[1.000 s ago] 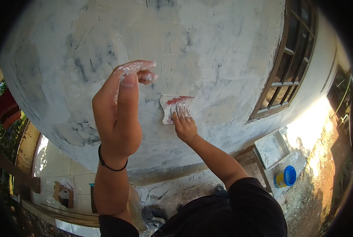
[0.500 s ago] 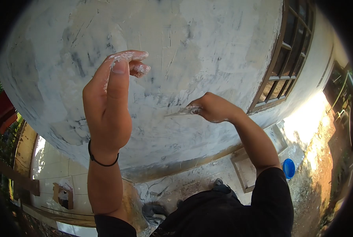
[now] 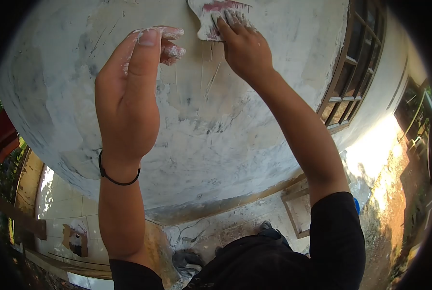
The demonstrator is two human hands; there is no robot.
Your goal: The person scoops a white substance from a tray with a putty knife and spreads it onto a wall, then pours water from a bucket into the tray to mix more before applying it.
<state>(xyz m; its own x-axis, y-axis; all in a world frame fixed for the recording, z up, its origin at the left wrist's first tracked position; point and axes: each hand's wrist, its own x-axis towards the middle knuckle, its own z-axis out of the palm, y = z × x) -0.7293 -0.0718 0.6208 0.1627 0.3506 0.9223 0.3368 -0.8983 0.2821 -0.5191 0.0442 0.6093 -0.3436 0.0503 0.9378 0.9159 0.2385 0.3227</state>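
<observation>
The person's right hand [image 3: 247, 50] is high on the wall [image 3: 177, 140], its forearm slanting up and inward from the black sleeve [image 3: 339, 224], with the elbow slightly bent. It grasps a flat scraper [image 3: 208, 24], white with a red patch, which extends from the fingertips toward the upper left. The back of the hand faces the camera, and the whitened fingers lie spread over the scraper's face — the thumb is out of sight. The scraper is at the wall's surface, though whether its far edge touches cannot be told.

The left hand [image 3: 129, 92] is lower and to the left, nearer the camera, on an almost vertical forearm. Its thumb [image 3: 146, 58] points upward, while the fingers bend over toward the right hand, with white paste on their tips and along the side of the index finger. Its palm is turned away, so whether it holds anything cannot be told. A thin black band [image 3: 122, 181] circles the wrist.

Scratches and grey smears mark the wall between the hands and below them. Right of the right hand is a barred window [image 3: 353, 67]; well below that hand lies a shallow wooden frame [image 3: 300, 208] — and a blue sliver [image 3: 356, 206] shows beside the sleeve. Well below the left hand, to its left, an open carton [image 3: 76, 240] rests on pale tiles [image 3: 54, 212].
</observation>
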